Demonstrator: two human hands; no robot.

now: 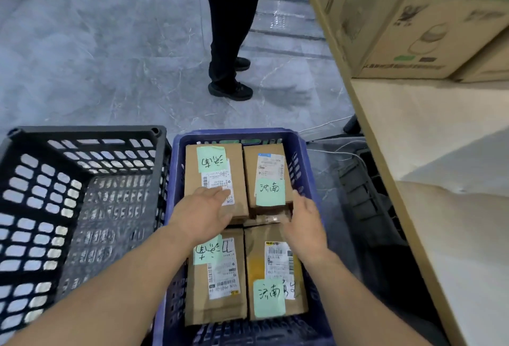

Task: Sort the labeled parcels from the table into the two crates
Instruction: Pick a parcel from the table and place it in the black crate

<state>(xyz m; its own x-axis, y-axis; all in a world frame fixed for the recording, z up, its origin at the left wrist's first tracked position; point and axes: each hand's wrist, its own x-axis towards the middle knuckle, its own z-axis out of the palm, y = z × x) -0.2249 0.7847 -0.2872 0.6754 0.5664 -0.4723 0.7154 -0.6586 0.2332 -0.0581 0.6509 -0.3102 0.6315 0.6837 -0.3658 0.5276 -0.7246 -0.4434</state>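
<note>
- The blue crate (176,169) holds 4 cardboard parcels in its top layer, each with a green handwritten note: far-left parcel (192,180), far-right parcel (271,169), near-left parcel (217,298) and near-right parcel (256,268).
- The black crate (82,136), just beside it on the left, shows no parcels.
- The left hand (202,212) rests flat on the far-left parcel, its grip apart and fingers straight.
- The right hand (305,224) reaches the near right corner of the far-right parcel; I cannot tell whether its grip is clamped on the edge or only touching.
- The table (427,130) at the right shows only large cartons (385,28), no small parcels in view.
- Judgement: one destination looks well filled and is being tidied; the black crate's share is not yet started, or lies out of view.
</note>
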